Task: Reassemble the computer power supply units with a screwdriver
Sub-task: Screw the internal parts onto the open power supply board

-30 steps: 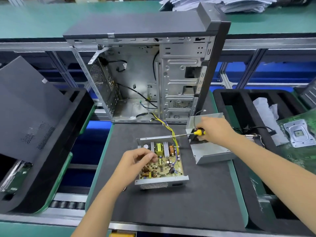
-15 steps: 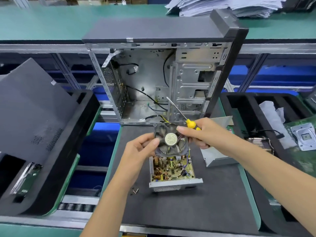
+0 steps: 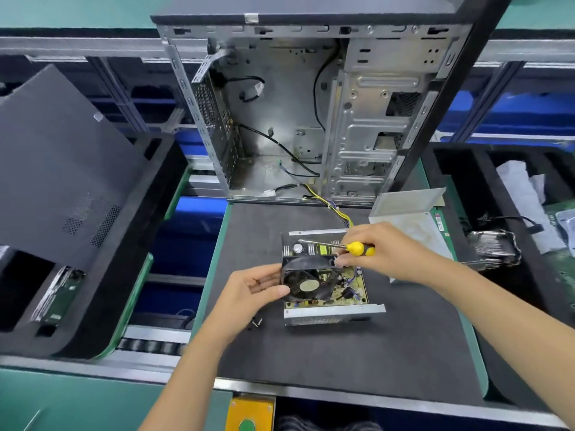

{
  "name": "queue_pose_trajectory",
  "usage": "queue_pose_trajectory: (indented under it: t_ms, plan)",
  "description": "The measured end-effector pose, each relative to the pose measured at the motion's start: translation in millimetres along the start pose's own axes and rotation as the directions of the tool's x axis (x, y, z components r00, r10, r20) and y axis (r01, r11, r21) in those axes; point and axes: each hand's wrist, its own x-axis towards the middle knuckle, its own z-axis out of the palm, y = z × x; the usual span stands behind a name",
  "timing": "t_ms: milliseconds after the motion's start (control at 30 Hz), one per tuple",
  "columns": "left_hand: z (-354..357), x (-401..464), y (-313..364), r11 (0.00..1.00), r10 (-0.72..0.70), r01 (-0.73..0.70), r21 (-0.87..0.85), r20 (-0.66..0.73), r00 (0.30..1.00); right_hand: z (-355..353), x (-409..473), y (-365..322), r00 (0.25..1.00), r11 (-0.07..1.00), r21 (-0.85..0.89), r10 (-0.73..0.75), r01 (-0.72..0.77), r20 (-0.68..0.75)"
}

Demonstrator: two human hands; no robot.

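Power supply (image 3: 329,293): open, near the middle of the desk (image 3: 342,362), board exposed. Left hand (image 3: 249,290) and right hand (image 3: 382,253) grip the fan (image 3: 308,281) over it; right also grasps the screwdriver (image 3: 342,245). Fan unfastened, cover (image 3: 410,213) off beside it, screws (image 3: 257,322) loose. Judged early stage.

One head-worn view looks forward and down, close over the bench (image 3: 357,353). An open case (image 3: 311,104) stands just beyond.

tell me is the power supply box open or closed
Open. The power supply box has no cover, so its circuit board shows; both hands hold the fan over it.
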Motion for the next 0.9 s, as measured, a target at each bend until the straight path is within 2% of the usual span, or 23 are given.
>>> queue_pose_trajectory:
  t_ms: [100,233,433,500,567,667,900]
  plan:
    - [2.7,-6.1,-5.5,0.998,-0.008,0.01,0.059,-0.042,0.999,-1.2,-11.4,-2.9,0.999,0.996,-0.077,-0.05,0.05,0.002]
    - [-0.3,-13.1,-7.1,0.982,0.01,-0.02,0.187,0.055,0.998,1.8,-22.1,-7.7,0.999,0.998,-0.062,-0.03,0.031,0.021]
    - [-0.9,-14.5,-0.6,0.983,0.042,-0.052,0.176,0.058,0.997,15.3,-22.9,-5.5,0.996,0.988,-0.15,0.052,-0.041,0.072]
    - [3.9,-13.9,-1.9,0.983,0.046,-0.051,0.176,0.036,0.998,16.1,-24.6,-3.3,0.997,0.985,-0.161,0.065,-0.056,0.051]
    - [8.3,-13.0,-3.8,0.968,0.108,-0.105,0.229,0.003,0.994,17.5,-25.3,0.0,0.998,0.988,-0.148,0.057,-0.052,0.029]
    - [11.9,-12.2,-6.3,0.928,0.156,-0.137,0.347,-0.027,0.987,24.0,-25.6,5.0,0.991,0.971,-0.231,0.086,-0.06,0.104]
    - [21.1,-6.7,-10.8,0.91,0.143,-0.097,0.404,-0.083,0.986,27.5,-27.7,12.0,0.975,0.955,-0.283,0.144,-0.092,0.169]
